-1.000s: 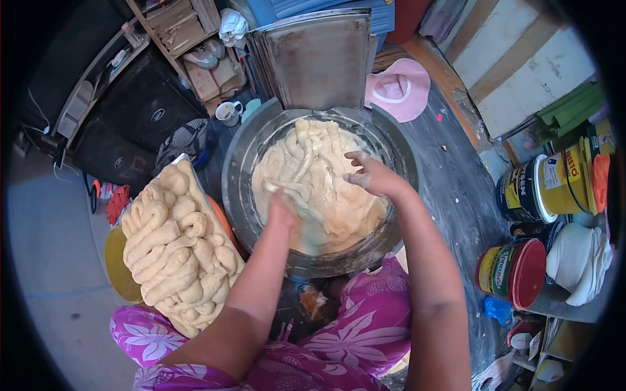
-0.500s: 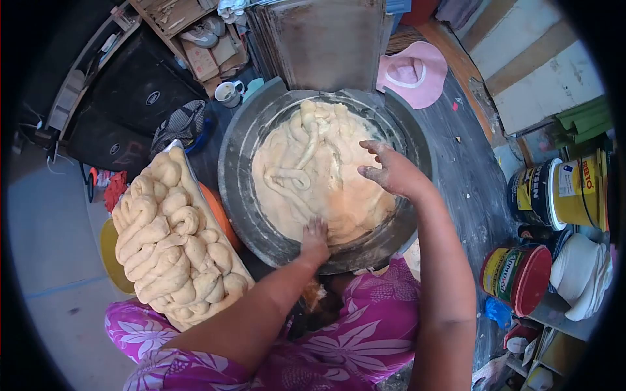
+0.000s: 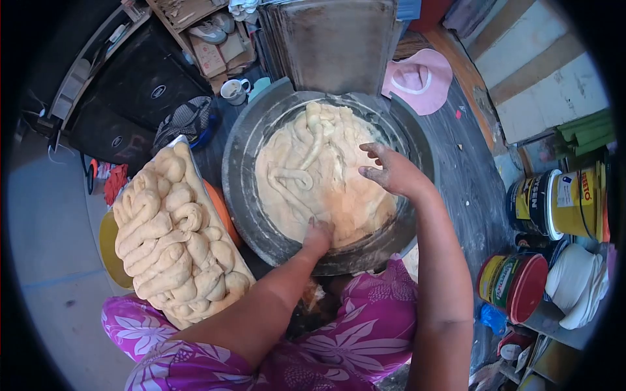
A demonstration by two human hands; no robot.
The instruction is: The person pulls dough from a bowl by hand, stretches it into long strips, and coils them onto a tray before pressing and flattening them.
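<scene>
A wide dark basin (image 3: 244, 215) stands in front of my knees, holding a pale, floury dough mass (image 3: 280, 153). Rope-like dough strands (image 3: 290, 174) lie looped over it on the left and far side. My left hand (image 3: 318, 236) is down on the dough at the near edge, its fingers partly sunk in or hidden. Above the right part of the basin, my right hand (image 3: 391, 173) hovers with dusty fingers apart and nothing in them. Left of the basin, thick twisted dough pieces (image 3: 173, 241) are heaped on a board or tray (image 3: 212, 212).
Stacked flat trays (image 3: 329, 45) stand behind the basin, beside a pink hat (image 3: 417, 78). A white mug (image 3: 233, 91) sits at the back left. On the right are a red-lidded tub (image 3: 515, 287), a dark bucket (image 3: 535, 202) and a yellow bucket (image 3: 577, 202).
My left hand has shifted slightly right, and its fingers show less in the dough. My right hand stays raised almost in place. The whole view has shifted slightly.
</scene>
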